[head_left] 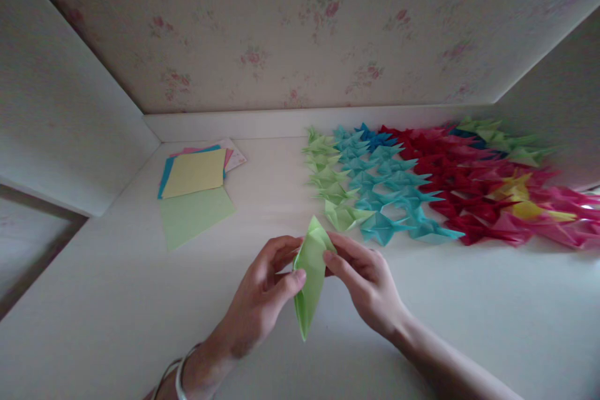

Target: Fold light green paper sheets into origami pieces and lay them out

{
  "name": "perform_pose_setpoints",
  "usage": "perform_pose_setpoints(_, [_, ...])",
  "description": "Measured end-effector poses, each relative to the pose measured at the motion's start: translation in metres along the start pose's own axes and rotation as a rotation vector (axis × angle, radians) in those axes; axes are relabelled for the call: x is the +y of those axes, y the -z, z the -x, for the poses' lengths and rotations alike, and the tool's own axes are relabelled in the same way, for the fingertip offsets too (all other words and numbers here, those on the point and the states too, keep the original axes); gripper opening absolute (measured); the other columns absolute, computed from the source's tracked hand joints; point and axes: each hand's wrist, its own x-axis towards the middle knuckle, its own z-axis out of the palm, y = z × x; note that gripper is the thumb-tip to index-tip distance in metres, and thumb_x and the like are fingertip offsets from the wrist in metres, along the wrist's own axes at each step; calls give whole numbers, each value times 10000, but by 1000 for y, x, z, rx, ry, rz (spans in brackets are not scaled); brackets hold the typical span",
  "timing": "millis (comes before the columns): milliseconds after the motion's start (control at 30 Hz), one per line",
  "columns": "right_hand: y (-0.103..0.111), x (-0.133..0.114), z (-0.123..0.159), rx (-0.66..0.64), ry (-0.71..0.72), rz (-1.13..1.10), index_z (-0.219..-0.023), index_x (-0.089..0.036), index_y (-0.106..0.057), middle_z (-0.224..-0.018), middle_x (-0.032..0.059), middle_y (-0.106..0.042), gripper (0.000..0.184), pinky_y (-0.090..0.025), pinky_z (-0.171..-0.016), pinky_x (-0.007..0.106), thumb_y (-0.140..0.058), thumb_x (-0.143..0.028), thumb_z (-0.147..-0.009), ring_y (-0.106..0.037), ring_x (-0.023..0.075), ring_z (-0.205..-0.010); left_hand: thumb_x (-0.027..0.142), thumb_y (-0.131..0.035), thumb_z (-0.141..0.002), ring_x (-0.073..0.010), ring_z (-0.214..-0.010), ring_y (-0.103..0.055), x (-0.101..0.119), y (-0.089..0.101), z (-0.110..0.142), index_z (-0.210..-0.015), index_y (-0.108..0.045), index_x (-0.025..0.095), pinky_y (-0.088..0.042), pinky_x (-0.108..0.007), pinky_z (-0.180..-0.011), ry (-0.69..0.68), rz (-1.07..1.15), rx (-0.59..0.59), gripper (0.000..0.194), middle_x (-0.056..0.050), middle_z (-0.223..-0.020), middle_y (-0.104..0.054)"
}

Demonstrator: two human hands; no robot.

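Paper (313,265), green, folded, between fingertips: left hand (260,300) pinches one edge, right hand (372,284) the other, presumably steadying layers. Origami pieces (382,228) beyond right fingers, rowed, probably by colour.

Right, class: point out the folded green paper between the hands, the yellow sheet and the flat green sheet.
Folded green paper (313,270), head view: middle of its visible face.
Yellow sheet (195,174), head view: middle of its top.
Flat green sheet (197,217), head view: its uncovered part.

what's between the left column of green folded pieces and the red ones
In the head view, turquoise folded pieces lie there, with darker blue ones near the flowered wall.
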Motion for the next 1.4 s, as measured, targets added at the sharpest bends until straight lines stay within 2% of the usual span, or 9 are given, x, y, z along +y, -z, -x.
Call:
perform_pose_setpoints(233, [-6, 8, 3, 128, 77, 326, -1208, -228, -604, -1026, 52, -752, 368, -630, -651, 292, -614, -181, -843, -756, 216, -825, 276, -626, -929, -279, -1346, -494, -14, 0, 3, -1231, -557, 249, -478, -398, -1064, -175, -422, 51, 311, -102, -1507, -450])
perform_pose_setpoints(433, [-10, 16, 2, 206, 18, 308, -1282, -282, -508, -1052, 21, -765, 615, -616, -680, 286, -635, -80, -715, -752, 191, -823, 245, -694, -879, -272, -1323, -506, -14, 0, 4, -1250, -555, 247, -413, -424, -1123, -303, -600, -20, 396, -108, -1424, -527])
perform_pose_setpoints(567, [-9, 22, 1, 257, 21, 290, -1337, -296, -431, -1071, 32, -750, 677, -615, -725, 333, -629, -95, -721, -744, 214, -879, 354, -835, -762, -306, -1303, -535, -14, 1, 2, -1229, -650, 267, -467, -394, -1073, -203, -385, -62, 510, -95, -1462, -519])
perform_pose_setpoints(667, [-10, 24, 0, 283, 36, 288, -1354, -296, -402, -1091, 42, -735, 676, -606, -774, 360, -637, -114, -747, -736, 219, -908, 481, -726, -845, -330, -1334, -510, -12, 1, 0, -1206, -706, 245, -479, -394, -1056, -92, -123, -51, 431, -103, -1468, -539])
perform_pose_setpoints(767, [-11, 25, 0, 273, 29, 279, -1362, -289, -390, -1058, 46, -738, 683, -602, -726, 338, -669, -134, -758, -738, 215, -863, 488, -525, -978, -310, -1245, -594, -9, 1, -3, -1179, -724, 205, -514, -395, -994, 69, 119, 35, 400, -125, -1343, -657])
perform_pose_setpoints(867, [-11, 26, 0, 243, 36, 275, -1372, -284, -382, -1016, 43, -745, 718, -596, -684, 319, -710, -145, -749, -739, 211, -811, 377, -685, -909, -237, -1072, -684, -10, 2, -7, -1128, -730, 229, -559, -292, -856, 193, 249, 156, 268, -77, -1219, -733])
perform_pose_setpoints(1033, [-9, 26, 1, 238, 127, 271, -1349, -273, -412, -960, 37, -753, 732, -589, -686, 304, -761, -146, -717, -744, 206, -778, 342, -790, -823, -161, -902, -697, -12, 1, -9, -1029, -770, 217, -554, -241, -831, 246, 262, 139, 242, -37, -987, -781])
perform_pose_setpoints(1267, [-9, 31, 3, 225, 231, 278, -1336, -295, -430, -933, 22, -751, 698, -578, -585, 251, -764, -148, -742, -723, 170, -683, 436, -715, -865, -166, -744, -653, -6, 1, -9, -980, -806, 168, -559, -246, -653, 235, -40, 126, 305, -54, -813, -741])
perform_pose_setpoints(1400, [-9, 33, 3, 247, 314, 292, -1357, -308, -388, -1020, 39, -738, 732, -578, -559, 250, -744, -125, -744, -714, 162, -682, 439, -726, -858, -159, -768, -654, -6, 3, -9, -1000, -803, 174, -566, -279, -751, 278, 35, 97, 311, -51, -849, -744])
